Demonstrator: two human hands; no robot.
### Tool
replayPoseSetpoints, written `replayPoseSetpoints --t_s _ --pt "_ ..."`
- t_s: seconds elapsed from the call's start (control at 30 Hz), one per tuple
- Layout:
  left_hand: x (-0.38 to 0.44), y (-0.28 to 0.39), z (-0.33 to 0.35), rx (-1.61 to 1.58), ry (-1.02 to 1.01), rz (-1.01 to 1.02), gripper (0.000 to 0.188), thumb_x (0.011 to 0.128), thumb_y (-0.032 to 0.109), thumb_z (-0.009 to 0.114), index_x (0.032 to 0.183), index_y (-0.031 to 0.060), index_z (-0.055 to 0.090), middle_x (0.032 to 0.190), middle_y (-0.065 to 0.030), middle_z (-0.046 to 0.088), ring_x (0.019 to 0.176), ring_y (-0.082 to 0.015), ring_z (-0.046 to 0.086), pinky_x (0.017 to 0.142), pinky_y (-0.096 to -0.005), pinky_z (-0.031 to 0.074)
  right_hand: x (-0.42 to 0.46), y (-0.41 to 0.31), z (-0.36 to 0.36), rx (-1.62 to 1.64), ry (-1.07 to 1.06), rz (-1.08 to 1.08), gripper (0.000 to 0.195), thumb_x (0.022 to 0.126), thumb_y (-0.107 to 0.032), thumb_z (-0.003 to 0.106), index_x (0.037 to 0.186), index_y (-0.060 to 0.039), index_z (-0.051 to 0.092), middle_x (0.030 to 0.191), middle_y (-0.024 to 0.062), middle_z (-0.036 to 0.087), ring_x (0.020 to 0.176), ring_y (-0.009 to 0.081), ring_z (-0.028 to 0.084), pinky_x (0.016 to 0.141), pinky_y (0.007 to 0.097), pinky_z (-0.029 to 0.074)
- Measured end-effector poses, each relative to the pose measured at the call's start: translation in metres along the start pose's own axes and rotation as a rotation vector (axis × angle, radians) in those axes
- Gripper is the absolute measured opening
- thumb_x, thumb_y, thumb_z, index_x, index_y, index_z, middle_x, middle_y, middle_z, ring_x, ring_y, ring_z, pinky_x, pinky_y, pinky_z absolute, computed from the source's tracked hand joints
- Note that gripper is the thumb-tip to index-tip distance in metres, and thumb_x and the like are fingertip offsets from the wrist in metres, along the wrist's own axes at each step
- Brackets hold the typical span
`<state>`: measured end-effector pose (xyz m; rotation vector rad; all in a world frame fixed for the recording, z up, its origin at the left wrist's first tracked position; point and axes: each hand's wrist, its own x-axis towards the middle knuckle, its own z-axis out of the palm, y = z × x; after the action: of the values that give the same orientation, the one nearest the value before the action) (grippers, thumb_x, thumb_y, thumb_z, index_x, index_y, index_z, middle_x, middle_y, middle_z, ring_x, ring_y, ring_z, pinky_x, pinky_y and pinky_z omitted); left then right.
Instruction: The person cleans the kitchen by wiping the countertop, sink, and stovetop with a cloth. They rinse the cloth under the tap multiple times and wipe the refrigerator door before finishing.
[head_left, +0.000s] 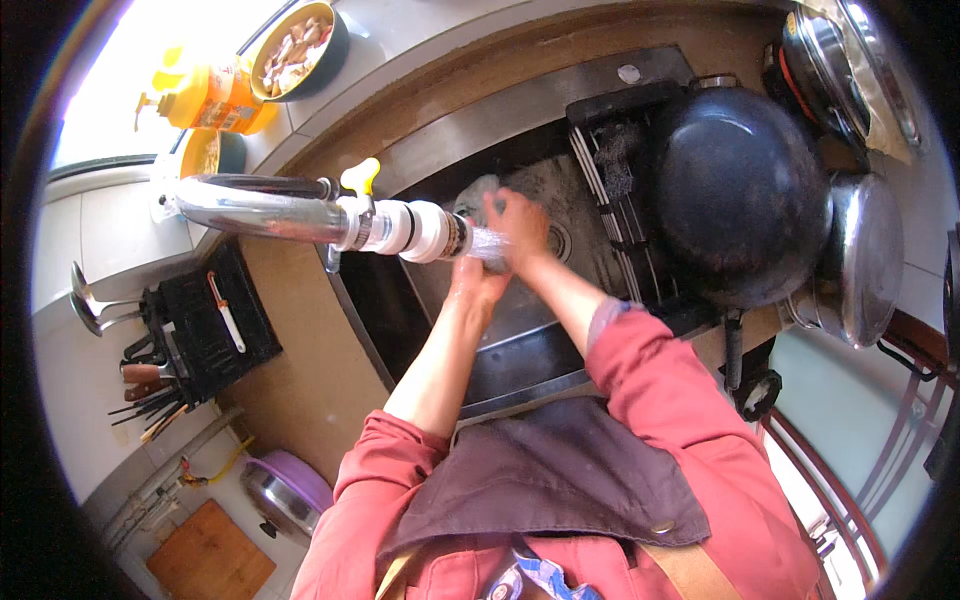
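Water runs from the faucet over both hands inside the metal sink. My left hand is below the faucet's spray head, its fingers partly hidden by the head and the water. My right hand is bent beside it, thumb and fingers close together, near the stream. A pale, whitish thing lies just beyond the fingers; whether a hand touches it I cannot tell. Something greyish between the hands is blurred by the water. The sink drain shows to the right of my right hand.
A black rack spans the sink's right part, with a dark wok beside it. Metal lids stand at the far right. On the left are a knife holder and ladles. An orange pump bottle and a bowl sit on the sill.
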<state>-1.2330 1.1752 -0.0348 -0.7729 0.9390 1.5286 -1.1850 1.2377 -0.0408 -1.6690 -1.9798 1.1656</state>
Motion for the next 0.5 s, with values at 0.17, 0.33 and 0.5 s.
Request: replayPoseSetpoints --t_s 0.17,0.33,0.5 --pt "0.018 0.015 -0.048 0.173 -0.524 -0.022 0.033 0.089 0.042 0.046 0.104 0.0135 0.053 0.099 -0.0032 0.057 0.093 -0.0193 0.052 0.086 -0.0361 0.041 -0.045 -0.001 -0.003 0.102 0.011 -0.237 0.028 0.076 -0.035 0.059 0.075 -0.0077 0.066 0.080 0.0179 0.063 0.077 0.0368 0.061 0.070 0.0420 0.046" --pt "-0.010 -0.007 -0.017 0.244 -0.134 0.134 0.031 0.090 0.041 0.045 0.104 0.0137 0.052 0.101 -0.0013 0.058 0.093 -0.0172 0.053 0.087 -0.0353 0.039 -0.001 0.046 -0.014 0.081 -0.245 -0.059 0.031 0.075 -0.034 0.066 0.085 -0.0056 0.065 0.101 0.0187 0.058 0.097 0.0337 0.054 0.080 0.0393 0.044" --pt "-0.014 -0.003 -0.008 0.399 -0.121 0.287 0.035 0.089 0.038 0.049 0.113 0.0121 0.051 0.106 -0.0037 0.058 0.098 -0.0186 0.053 0.088 -0.0347 0.039 -0.033 0.029 -0.034 0.379 -0.682 -0.077 0.068 0.074 -0.035 0.066 0.127 -0.0032 0.038 0.128 0.0199 0.041 0.122 0.0278 0.037 0.100 0.0359 0.030"
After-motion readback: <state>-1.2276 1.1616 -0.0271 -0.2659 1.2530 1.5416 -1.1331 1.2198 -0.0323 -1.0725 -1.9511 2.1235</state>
